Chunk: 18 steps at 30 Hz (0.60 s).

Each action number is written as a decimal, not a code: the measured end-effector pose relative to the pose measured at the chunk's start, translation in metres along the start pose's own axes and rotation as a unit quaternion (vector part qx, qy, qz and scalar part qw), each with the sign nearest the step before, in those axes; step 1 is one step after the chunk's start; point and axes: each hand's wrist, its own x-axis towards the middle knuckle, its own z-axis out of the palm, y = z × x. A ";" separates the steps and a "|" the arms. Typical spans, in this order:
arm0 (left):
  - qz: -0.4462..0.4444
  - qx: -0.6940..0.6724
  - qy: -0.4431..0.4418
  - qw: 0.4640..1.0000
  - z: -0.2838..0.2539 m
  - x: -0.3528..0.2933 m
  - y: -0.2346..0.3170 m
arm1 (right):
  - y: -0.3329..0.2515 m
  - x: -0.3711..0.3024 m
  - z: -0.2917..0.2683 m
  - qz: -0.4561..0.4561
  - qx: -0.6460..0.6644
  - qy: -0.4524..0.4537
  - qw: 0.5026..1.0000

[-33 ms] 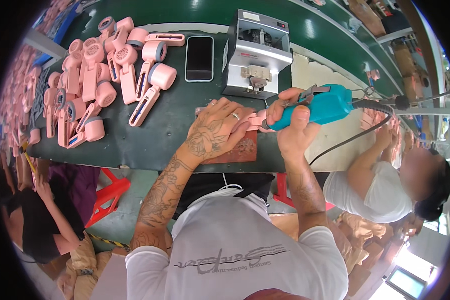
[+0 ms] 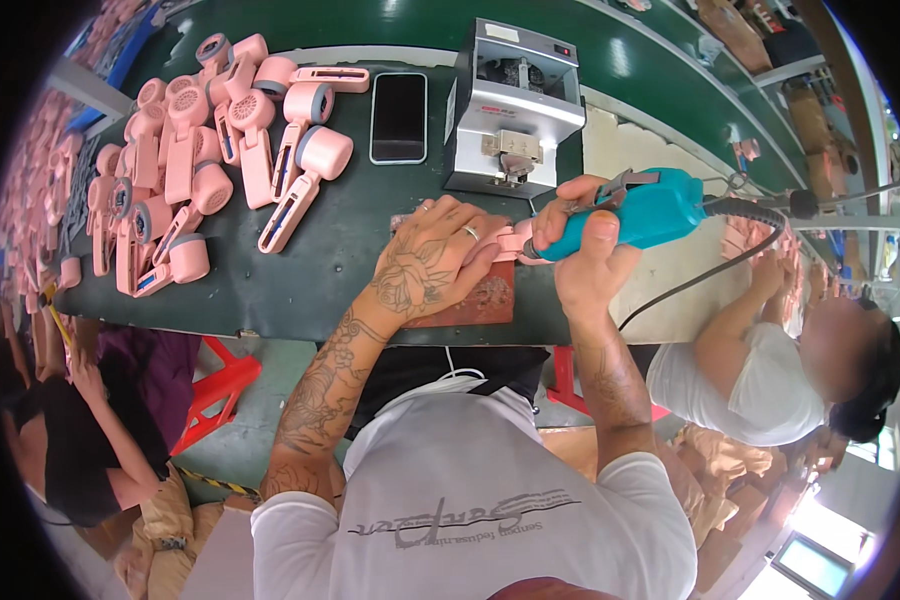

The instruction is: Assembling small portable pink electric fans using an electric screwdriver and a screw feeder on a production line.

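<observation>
My left hand (image 2: 432, 252) is closed over a pink plastic piece (image 2: 513, 240), most of it hidden under the fingers. It presses the piece down on a reddish mat (image 2: 488, 303) near the front edge of the bench. Gripped in my right hand (image 2: 592, 262) is a teal electric screwdriver (image 2: 660, 212), lying almost level. Its nose points left and meets the end of the pink piece; the bit's tip cannot be made out. A dark cable runs from its back end to the right.
Beyond my hands stands a silver screw feeder (image 2: 515, 110), beside a phone (image 2: 398, 118). Many pink handheld fans (image 2: 185, 150) are heaped on the bench's left. A co-worker in white (image 2: 740, 375) sits at right; another person in black (image 2: 100, 430) is at left, near a red stool (image 2: 215, 385).
</observation>
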 end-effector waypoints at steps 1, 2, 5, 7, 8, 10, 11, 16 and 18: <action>0.000 0.000 -0.001 1.000 0.000 0.000 0.000 | 0.001 0.000 0.000 0.003 0.037 -0.004 0.999; -0.001 0.001 0.001 1.000 0.000 0.001 0.000 | 0.002 0.000 0.001 0.005 0.074 -0.007 0.997; -0.001 0.006 -0.002 1.000 -0.002 0.003 0.001 | 0.004 0.000 0.005 0.014 0.018 0.003 1.000; 0.009 0.004 -0.003 1.000 -0.003 0.005 0.006 | 0.009 -0.006 0.001 0.002 -0.007 0.004 1.000; 0.005 0.009 -0.014 1.000 -0.003 0.007 0.007 | 0.012 -0.005 -0.004 -0.012 -0.029 0.001 1.000; -0.003 0.011 -0.025 1.000 -0.006 0.004 0.008 | 0.020 -0.012 0.004 0.001 -0.001 -0.008 1.000; -0.008 0.011 -0.025 1.000 -0.005 0.003 0.008 | 0.021 -0.014 0.004 0.026 0.003 -0.019 0.999; -0.024 0.010 -0.040 0.999 -0.006 0.006 0.015 | 0.030 -0.020 -0.003 0.026 0.046 -0.014 0.999; -0.013 0.011 -0.030 0.999 -0.004 0.008 0.017 | 0.032 -0.021 -0.006 0.026 0.047 -0.008 0.999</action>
